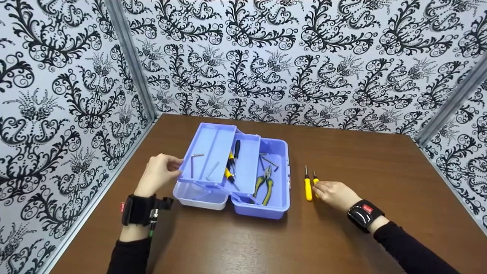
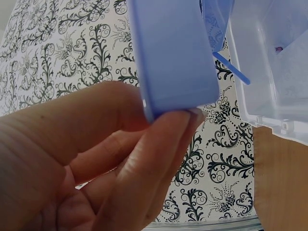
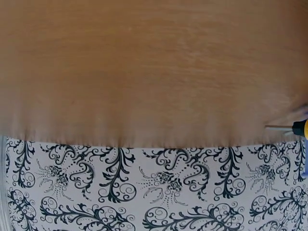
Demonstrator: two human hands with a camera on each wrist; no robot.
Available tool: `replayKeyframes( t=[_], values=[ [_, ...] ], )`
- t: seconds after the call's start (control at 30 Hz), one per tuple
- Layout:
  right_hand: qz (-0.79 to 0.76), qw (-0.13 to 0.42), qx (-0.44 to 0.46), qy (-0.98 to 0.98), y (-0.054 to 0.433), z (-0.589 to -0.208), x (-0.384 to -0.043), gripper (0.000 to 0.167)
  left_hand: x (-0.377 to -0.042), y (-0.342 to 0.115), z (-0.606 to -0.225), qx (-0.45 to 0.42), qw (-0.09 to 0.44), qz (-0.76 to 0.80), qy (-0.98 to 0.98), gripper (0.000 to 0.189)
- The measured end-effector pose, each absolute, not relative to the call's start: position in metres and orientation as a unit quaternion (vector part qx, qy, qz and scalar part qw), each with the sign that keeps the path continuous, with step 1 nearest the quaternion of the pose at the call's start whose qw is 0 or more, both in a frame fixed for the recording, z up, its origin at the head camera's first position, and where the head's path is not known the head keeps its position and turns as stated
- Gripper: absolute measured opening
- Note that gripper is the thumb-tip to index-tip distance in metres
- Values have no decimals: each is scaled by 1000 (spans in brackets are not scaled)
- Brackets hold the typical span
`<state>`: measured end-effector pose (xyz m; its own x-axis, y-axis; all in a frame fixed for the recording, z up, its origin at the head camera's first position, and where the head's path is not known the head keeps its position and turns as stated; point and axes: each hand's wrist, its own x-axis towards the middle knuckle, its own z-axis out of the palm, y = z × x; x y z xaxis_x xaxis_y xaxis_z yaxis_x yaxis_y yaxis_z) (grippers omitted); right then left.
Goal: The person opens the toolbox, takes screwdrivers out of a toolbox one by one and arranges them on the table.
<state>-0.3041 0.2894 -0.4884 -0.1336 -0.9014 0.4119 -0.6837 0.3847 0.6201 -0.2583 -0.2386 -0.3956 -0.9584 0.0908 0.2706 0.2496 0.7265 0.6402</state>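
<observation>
My left hand (image 1: 161, 169) pinches the left edge of the upper tray (image 1: 224, 152) of an opened blue toolbox (image 1: 283, 209). Close up in the left wrist view, thumb and fingers hold the tray's corner (image 2: 178, 62). Right of the box, two yellow-handled screwdrivers lie on the table, tips pointing away. The fingers of my right hand (image 1: 336, 194) are on the handle of the right screwdriver (image 1: 315, 179). Beside it lies the left screwdriver (image 1: 308, 188), apart from the hand. At the right wrist view's edge a screwdriver shaft (image 3: 279, 128) shows; the hand does not.
Hex keys (image 1: 192, 165) sit in the upper tray. Pliers (image 1: 268, 182) lie in the box's bottom, and several black-and-yellow screwdrivers (image 1: 229, 174) in the middle tray. A translucent lid (image 1: 201, 198) hangs under the trays. Patterned walls (image 1: 266, 68) border the brown table (image 1: 354, 152).
</observation>
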Motion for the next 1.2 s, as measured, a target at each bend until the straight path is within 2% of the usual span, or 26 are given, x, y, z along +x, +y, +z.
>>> replayKeyframes(
  t=[0.27,0.53,0.8,1.03,1.2],
  values=[
    [-146,390,543,-730,289,-498,-309,19,-259,-239,-395,-85,104,-366,-921,29],
    [-133,375,538,-743,290,-499,-307,24,-260,-238,-397,-83,100,-368,-921,31],
    [-135,381,527,-747,291,-499,-305,41,-259,-239,-397,-86,102,-362,-923,30],
    [-137,381,527,-747,291,-500,-307,24,-258,-239,-396,-93,100,-371,-919,30],
    [-131,376,531,-748,291,-501,-308,20,-259,-239,-396,-95,100,-373,-918,30]
  ],
)
